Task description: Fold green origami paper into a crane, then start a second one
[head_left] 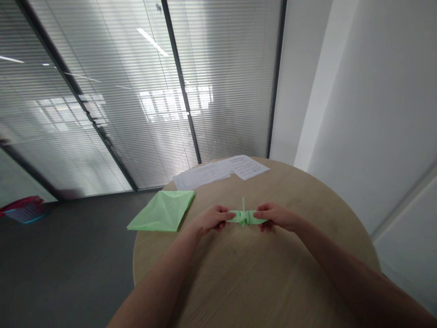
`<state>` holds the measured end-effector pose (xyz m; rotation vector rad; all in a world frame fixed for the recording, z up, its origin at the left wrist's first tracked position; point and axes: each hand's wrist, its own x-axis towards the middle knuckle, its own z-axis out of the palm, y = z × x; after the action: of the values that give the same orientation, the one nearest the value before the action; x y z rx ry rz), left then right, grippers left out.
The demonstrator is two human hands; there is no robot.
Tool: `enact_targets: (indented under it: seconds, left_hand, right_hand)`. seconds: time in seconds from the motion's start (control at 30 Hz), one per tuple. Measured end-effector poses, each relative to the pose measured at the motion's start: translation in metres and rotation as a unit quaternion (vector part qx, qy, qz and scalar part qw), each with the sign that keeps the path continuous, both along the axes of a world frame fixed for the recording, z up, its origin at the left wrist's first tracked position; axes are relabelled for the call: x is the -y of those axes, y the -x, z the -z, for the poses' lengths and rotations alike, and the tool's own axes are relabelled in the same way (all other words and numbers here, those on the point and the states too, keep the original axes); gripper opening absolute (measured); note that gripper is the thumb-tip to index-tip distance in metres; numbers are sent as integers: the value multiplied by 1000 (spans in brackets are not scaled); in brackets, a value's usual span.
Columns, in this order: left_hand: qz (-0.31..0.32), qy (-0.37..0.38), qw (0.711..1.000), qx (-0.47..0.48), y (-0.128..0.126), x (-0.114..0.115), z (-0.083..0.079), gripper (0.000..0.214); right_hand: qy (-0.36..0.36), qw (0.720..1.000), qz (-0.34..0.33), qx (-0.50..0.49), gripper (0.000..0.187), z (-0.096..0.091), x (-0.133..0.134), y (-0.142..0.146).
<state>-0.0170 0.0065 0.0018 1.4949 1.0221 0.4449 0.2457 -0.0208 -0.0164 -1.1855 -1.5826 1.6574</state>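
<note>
Between my hands is a light green origami crane, held up over the round wooden table. Its two wings stretch out sideways from a creased middle, and one thin point sticks up behind. My left hand pinches the left wing between thumb and fingers. On the other side, my right hand grips the right wing the same way. The wing tips are partly covered by my fingers. A larger sheet of creased green paper lies to the left of my left hand, partly over the table edge.
Printed white sheets lie at the table's far side. Beyond stands a glass partition with blinds; a white wall rises on the right. A red and blue basket sits on the grey floor at far left.
</note>
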Motion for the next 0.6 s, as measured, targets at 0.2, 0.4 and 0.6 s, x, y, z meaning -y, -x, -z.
enact_targets:
  seconds: [0.2,0.4,0.6]
  left_hand:
    - [-37,24,999,28,-6,1,3,45]
    - [-181,80,972,127,-25,6,9,34]
    - [-178,105,959,194,-40,18,13,28]
  right_hand:
    - [-33,998,58,11,32,4,-2,4]
    - [-272,924,260,74,29,4,-7,11]
    - [-347,891,258,139,30,8,-3,20]
